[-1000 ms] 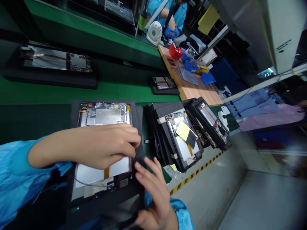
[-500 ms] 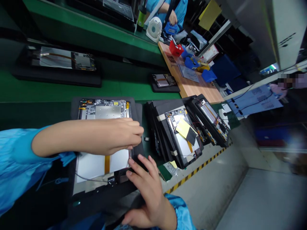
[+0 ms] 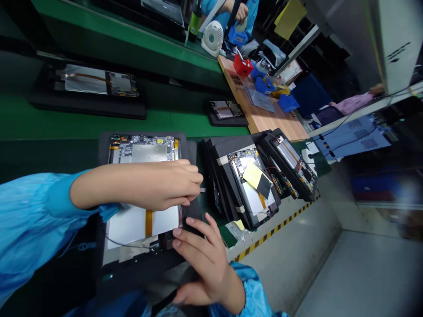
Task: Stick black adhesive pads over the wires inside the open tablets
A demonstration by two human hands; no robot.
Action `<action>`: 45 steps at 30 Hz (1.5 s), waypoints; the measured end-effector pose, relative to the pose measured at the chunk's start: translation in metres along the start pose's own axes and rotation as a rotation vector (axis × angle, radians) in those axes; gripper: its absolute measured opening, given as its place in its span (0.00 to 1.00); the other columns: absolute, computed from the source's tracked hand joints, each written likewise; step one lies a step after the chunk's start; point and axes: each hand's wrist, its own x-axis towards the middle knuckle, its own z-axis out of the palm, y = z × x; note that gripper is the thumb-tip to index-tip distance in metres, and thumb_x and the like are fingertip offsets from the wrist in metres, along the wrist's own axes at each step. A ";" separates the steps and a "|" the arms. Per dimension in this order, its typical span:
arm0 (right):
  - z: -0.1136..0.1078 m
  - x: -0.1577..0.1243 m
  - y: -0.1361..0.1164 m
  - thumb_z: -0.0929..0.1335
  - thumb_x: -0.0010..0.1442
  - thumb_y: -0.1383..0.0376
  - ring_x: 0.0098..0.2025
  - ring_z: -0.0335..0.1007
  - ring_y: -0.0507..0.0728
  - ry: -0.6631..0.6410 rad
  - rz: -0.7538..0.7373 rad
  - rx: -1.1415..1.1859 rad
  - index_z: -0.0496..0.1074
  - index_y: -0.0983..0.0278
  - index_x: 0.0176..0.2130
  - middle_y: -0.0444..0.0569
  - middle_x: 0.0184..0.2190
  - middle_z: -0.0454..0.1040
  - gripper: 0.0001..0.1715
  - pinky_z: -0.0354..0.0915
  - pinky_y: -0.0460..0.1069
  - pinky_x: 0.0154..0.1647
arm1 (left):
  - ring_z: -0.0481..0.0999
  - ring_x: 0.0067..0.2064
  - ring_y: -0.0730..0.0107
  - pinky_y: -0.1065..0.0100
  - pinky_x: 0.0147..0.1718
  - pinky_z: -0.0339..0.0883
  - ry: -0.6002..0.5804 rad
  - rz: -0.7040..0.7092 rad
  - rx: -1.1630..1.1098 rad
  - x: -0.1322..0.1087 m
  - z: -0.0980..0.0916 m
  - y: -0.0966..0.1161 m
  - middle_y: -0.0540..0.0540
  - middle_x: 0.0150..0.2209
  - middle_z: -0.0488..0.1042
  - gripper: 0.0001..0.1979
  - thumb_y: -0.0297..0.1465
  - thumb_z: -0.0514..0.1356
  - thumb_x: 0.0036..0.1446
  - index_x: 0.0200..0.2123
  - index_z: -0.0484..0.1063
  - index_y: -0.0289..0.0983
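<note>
An opened tablet (image 3: 145,153) lies face down on a black pad (image 3: 190,152), its circuit board and metal shield showing. Below the shield sits a white battery panel (image 3: 165,219) with an orange strip. My left hand (image 3: 165,185) lies across the tablet's middle, its fingertips curled at the tablet's right edge, and what they pinch is hidden. My right hand (image 3: 205,259) rests with fingers spread, its fingertips against the tablet's lower right corner.
Several opened tablets on black pads (image 3: 246,185) stack to the right, one with a yellow note. Another tablet (image 3: 99,80) rides a green conveyor belt (image 3: 125,119). A wooden bench (image 3: 264,110) holds blue and red holders. A co-worker's hand (image 3: 240,12) shows beyond a white fan (image 3: 212,38).
My left hand has shifted right and slightly up along the tablet. My right hand has moved little. The tablet on the far belt has slid to the right.
</note>
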 end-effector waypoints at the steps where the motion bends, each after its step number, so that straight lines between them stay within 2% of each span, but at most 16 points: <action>1: 0.001 0.000 0.000 0.65 0.74 0.46 0.68 0.70 0.60 0.013 0.000 0.008 0.75 0.67 0.56 0.50 0.52 0.85 0.29 0.51 0.59 0.79 | 0.69 0.39 0.62 0.61 0.41 0.58 0.005 0.002 -0.004 -0.001 0.000 -0.001 0.47 0.36 0.73 0.09 0.25 0.59 0.69 0.33 0.69 0.39; 9: 0.009 -0.003 0.002 0.60 0.76 0.44 0.63 0.74 0.60 0.068 0.025 0.036 0.75 0.66 0.53 0.50 0.48 0.86 0.31 0.50 0.58 0.78 | 0.68 0.39 0.62 0.61 0.42 0.57 0.065 0.009 -0.023 -0.012 -0.001 -0.007 0.47 0.37 0.71 0.10 0.27 0.55 0.72 0.35 0.68 0.39; 13: 0.008 0.002 0.002 0.62 0.75 0.45 0.61 0.76 0.59 0.070 0.118 0.147 0.75 0.63 0.52 0.49 0.46 0.86 0.28 0.55 0.56 0.75 | 0.68 0.43 0.62 0.63 0.44 0.58 0.110 -0.061 -0.098 -0.018 -0.004 -0.015 0.48 0.39 0.72 0.10 0.29 0.55 0.73 0.36 0.70 0.41; 18: 0.004 0.014 0.001 0.63 0.75 0.50 0.58 0.77 0.60 0.089 0.233 0.315 0.76 0.62 0.50 0.49 0.43 0.86 0.21 0.62 0.59 0.70 | 0.69 0.45 0.61 0.63 0.45 0.58 0.107 -0.097 -0.104 -0.018 -0.015 -0.020 0.48 0.40 0.73 0.09 0.29 0.57 0.71 0.35 0.72 0.41; 20: 0.002 0.018 0.001 0.63 0.76 0.50 0.56 0.79 0.59 0.097 0.259 0.343 0.76 0.63 0.50 0.50 0.42 0.85 0.22 0.66 0.59 0.67 | 0.69 0.44 0.62 0.64 0.45 0.58 0.091 -0.100 -0.113 -0.016 -0.020 -0.021 0.48 0.40 0.73 0.09 0.28 0.57 0.71 0.36 0.73 0.41; 22: 0.001 0.021 0.001 0.62 0.76 0.49 0.56 0.78 0.59 0.110 0.267 0.329 0.76 0.63 0.52 0.53 0.45 0.84 0.23 0.69 0.58 0.64 | 0.69 0.45 0.63 0.65 0.46 0.58 0.061 -0.109 -0.135 -0.015 -0.024 -0.022 0.48 0.40 0.73 0.10 0.27 0.56 0.71 0.36 0.74 0.41; 26: 0.001 0.022 0.004 0.61 0.76 0.49 0.66 0.71 0.62 0.042 0.179 0.146 0.70 0.65 0.61 0.56 0.56 0.81 0.28 0.63 0.60 0.70 | 0.70 0.47 0.63 0.66 0.48 0.58 0.018 -0.163 -0.178 -0.013 -0.027 -0.024 0.49 0.42 0.74 0.09 0.26 0.56 0.69 0.39 0.76 0.42; 28: 0.000 0.020 0.006 0.61 0.77 0.49 0.68 0.68 0.63 -0.014 0.148 0.051 0.69 0.66 0.63 0.55 0.58 0.81 0.29 0.58 0.60 0.73 | 0.69 0.47 0.62 0.65 0.48 0.57 0.017 -0.194 -0.181 -0.012 -0.025 -0.024 0.49 0.42 0.74 0.09 0.25 0.56 0.68 0.40 0.75 0.41; 31: -0.001 0.015 0.009 0.60 0.77 0.48 0.69 0.67 0.62 -0.028 0.110 -0.013 0.69 0.67 0.63 0.55 0.58 0.81 0.30 0.57 0.60 0.74 | 0.69 0.46 0.61 0.64 0.47 0.57 0.032 -0.210 -0.157 -0.012 -0.021 -0.024 0.48 0.41 0.73 0.08 0.25 0.57 0.66 0.38 0.74 0.41; 33: -0.002 0.013 0.011 0.58 0.77 0.47 0.72 0.63 0.62 -0.025 0.030 -0.048 0.70 0.66 0.64 0.54 0.58 0.81 0.32 0.55 0.60 0.75 | 0.68 0.45 0.61 0.63 0.46 0.56 0.055 -0.205 -0.133 -0.012 -0.019 -0.023 0.48 0.40 0.72 0.07 0.26 0.57 0.66 0.36 0.73 0.40; 36: -0.004 0.011 0.014 0.59 0.76 0.44 0.74 0.59 0.63 -0.104 -0.071 -0.102 0.71 0.67 0.64 0.54 0.59 0.80 0.35 0.51 0.61 0.78 | 0.68 0.44 0.61 0.62 0.46 0.56 0.087 -0.190 -0.109 -0.013 -0.017 -0.022 0.48 0.39 0.72 0.07 0.26 0.57 0.66 0.35 0.72 0.40; 38: -0.005 0.010 0.017 0.61 0.75 0.44 0.73 0.61 0.63 -0.120 -0.081 -0.087 0.73 0.69 0.63 0.56 0.57 0.81 0.36 0.55 0.61 0.77 | 0.68 0.43 0.61 0.62 0.45 0.56 0.098 -0.185 -0.105 -0.013 -0.017 -0.023 0.48 0.38 0.72 0.07 0.26 0.57 0.66 0.35 0.72 0.40; 42: -0.002 0.008 0.024 0.61 0.76 0.46 0.68 0.70 0.63 -0.045 -0.106 -0.011 0.75 0.72 0.58 0.60 0.51 0.84 0.35 0.66 0.60 0.71 | 0.68 0.43 0.60 0.61 0.45 0.57 0.099 -0.171 -0.102 -0.014 -0.016 -0.024 0.48 0.38 0.72 0.07 0.28 0.58 0.67 0.34 0.72 0.41; 45: 0.001 0.007 0.029 0.60 0.77 0.49 0.65 0.73 0.63 -0.012 -0.140 0.013 0.76 0.73 0.57 0.61 0.48 0.84 0.33 0.68 0.59 0.70 | 0.69 0.44 0.60 0.61 0.45 0.57 0.101 -0.165 -0.100 -0.013 -0.015 -0.024 0.47 0.39 0.73 0.07 0.28 0.57 0.67 0.34 0.72 0.41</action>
